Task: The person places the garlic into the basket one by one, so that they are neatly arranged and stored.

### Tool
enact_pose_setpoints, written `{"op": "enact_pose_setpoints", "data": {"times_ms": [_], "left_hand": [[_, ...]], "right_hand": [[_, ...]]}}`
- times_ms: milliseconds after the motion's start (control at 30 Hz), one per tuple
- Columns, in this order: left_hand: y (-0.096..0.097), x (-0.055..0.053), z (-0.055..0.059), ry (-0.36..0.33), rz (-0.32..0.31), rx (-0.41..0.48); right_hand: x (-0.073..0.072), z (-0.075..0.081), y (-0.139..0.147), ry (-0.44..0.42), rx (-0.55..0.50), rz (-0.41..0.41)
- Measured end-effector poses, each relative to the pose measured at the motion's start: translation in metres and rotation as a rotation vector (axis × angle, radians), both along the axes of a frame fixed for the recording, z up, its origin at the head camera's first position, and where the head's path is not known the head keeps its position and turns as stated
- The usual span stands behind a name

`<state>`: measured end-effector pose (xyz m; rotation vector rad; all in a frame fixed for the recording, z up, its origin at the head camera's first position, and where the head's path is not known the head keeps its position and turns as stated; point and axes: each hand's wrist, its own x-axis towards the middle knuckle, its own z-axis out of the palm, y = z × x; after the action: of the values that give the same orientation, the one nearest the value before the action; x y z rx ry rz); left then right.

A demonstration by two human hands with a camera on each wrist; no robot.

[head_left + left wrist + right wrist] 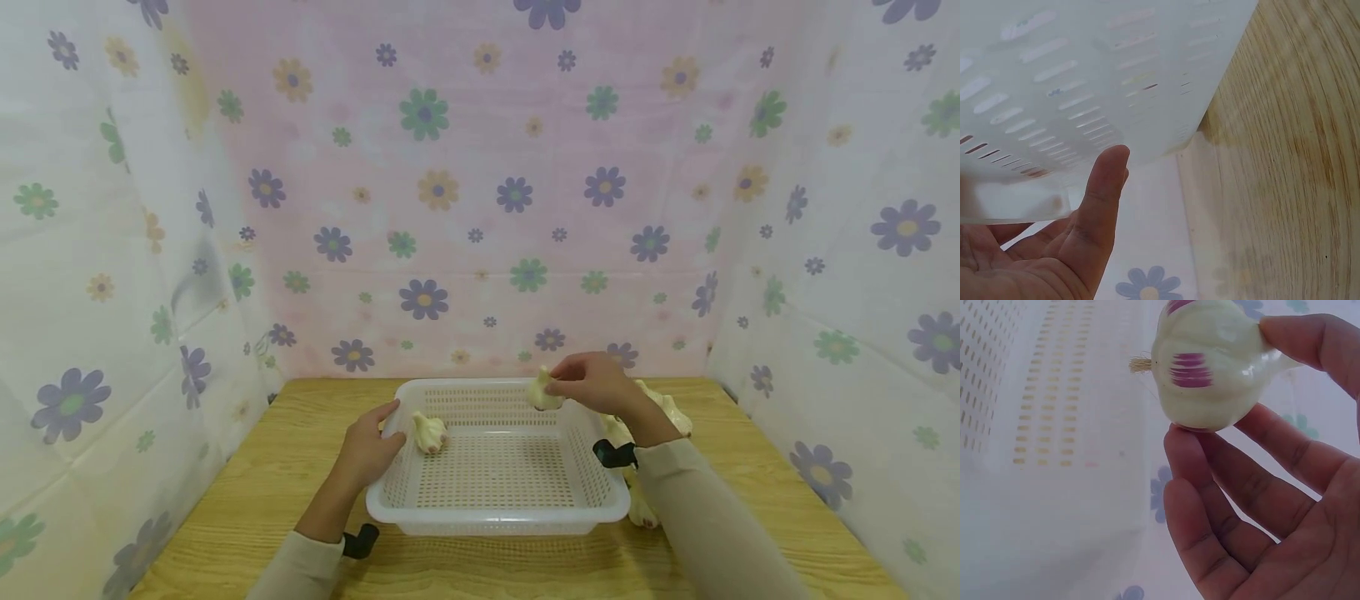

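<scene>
Soft, bright, fairly even light fills the head view, apparently from above, leaving the cloth pale and slightly washed out. A grey smudge of shadow lies on its left side, and a dim band darkens the bench below the basket. Fine detail looks soft, and the wide lens stretches the outer flowers. In the left wrist view, the left grip is shaded and the wood grain bows. In the right wrist view, glare spots the garlic, while the basket whitens into haze and the flowers behind blur.
</scene>
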<state>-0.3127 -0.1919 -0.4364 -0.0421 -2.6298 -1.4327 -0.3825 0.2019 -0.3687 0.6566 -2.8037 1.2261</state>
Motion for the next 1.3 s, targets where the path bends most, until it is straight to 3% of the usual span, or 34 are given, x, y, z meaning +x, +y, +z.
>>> {"op": "enact_pose_setpoints", "data": {"times_ms": [200, 567, 833, 1067, 1300], "left_hand": [[-0.001, 0.000, 0.000, 0.004, 0.001, -0.006], [0.001, -0.003, -0.003, 0.037, -0.027, 0.003], [0.003, 0.000, 0.000, 0.024, -0.014, -0.001], [0.000, 0.001, -0.001, 0.013, -0.008, -0.008], [0.000, -0.001, -0.002, 0.044, -0.031, -0.045]], "right_hand": [[-0.009, -0.007, -0.016, -0.062, 0.026, 0.064], [-0.014, -0.009, -0.044, -0.125, 0.107, 0.093], [-0.019, -0.018, -0.066, -0.203, 0.096, 0.157], [-0.024, -0.030, -0.080, -0.264, 0.082, 0.150], [-0.026, -0.037, -0.090, -0.301, 0.070, 0.122]]}}
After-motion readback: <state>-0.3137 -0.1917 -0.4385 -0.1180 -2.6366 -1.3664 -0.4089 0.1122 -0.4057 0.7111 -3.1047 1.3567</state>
